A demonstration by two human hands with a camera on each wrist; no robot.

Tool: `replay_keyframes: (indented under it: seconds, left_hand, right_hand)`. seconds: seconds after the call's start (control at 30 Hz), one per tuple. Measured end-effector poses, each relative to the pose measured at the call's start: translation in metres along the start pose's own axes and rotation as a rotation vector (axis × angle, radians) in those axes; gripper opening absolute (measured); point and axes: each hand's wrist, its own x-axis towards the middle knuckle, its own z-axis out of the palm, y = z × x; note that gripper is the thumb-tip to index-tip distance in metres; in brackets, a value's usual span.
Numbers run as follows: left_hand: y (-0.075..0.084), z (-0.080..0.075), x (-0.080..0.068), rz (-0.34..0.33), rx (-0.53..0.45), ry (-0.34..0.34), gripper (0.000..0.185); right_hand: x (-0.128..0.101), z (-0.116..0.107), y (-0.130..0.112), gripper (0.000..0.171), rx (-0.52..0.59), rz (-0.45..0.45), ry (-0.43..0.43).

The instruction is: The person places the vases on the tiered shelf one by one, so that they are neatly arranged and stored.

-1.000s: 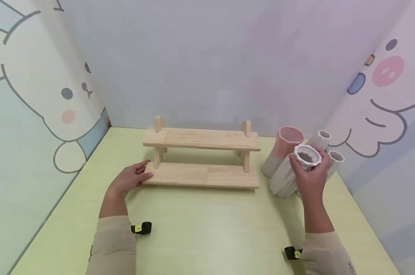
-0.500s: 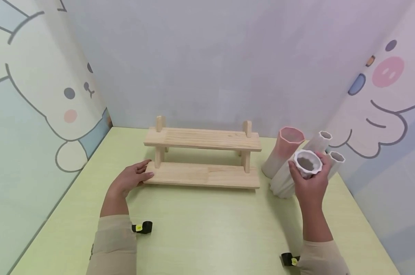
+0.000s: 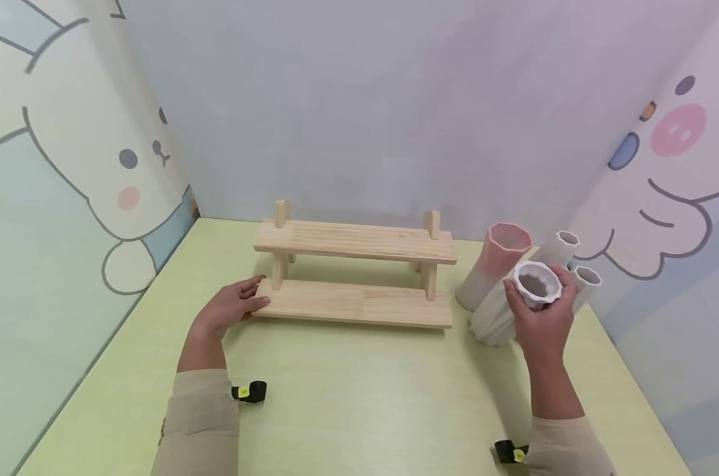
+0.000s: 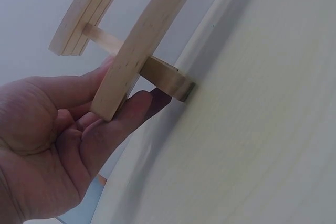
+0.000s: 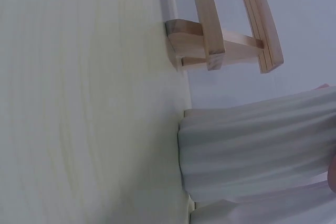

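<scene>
Right hand (image 3: 544, 324) hides the white vase's (image 3: 502, 314) middle.

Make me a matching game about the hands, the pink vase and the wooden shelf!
Things:
1. left hand
2. right hand
3. pink vase
4. wooden shelf

Places:
A. stands right of the shelf
B. holds a white vase
C. rests on the shelf's lower board end
D. sits mid-table by the back wall

Pairs: 1-C, 2-B, 3-A, 4-D

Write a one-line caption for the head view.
Left hand steadies a two-tier wooden shelf; right hand grips a white ribbed vase.
</scene>
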Motion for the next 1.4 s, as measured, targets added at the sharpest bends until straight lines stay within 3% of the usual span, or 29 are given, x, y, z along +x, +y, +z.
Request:
replay_keyframes:
  seconds: [0.47, 0.87, 1.4]
  left_hand:
    - [0.003, 0.004, -0.001, -0.006, -0.012, 0.005, 0.077]
    - [0.001, 0.002, -0.001, -0.014, -0.01, 0.016, 0.076]
    - [-0.003, 0.001, -0.003, -0.005, -0.024, 0.012, 0.077]
  right_hand:
    - [0.0, -0.005, -0.003, 0.075, -0.063, 0.027, -0.007]
    - [0.004, -0.006, -0.023, 0.071, -0.034, 0.02, -0.04]
    - [0.003, -0.005, -0.029, 0.073, -0.044, 0.005, -0.061]
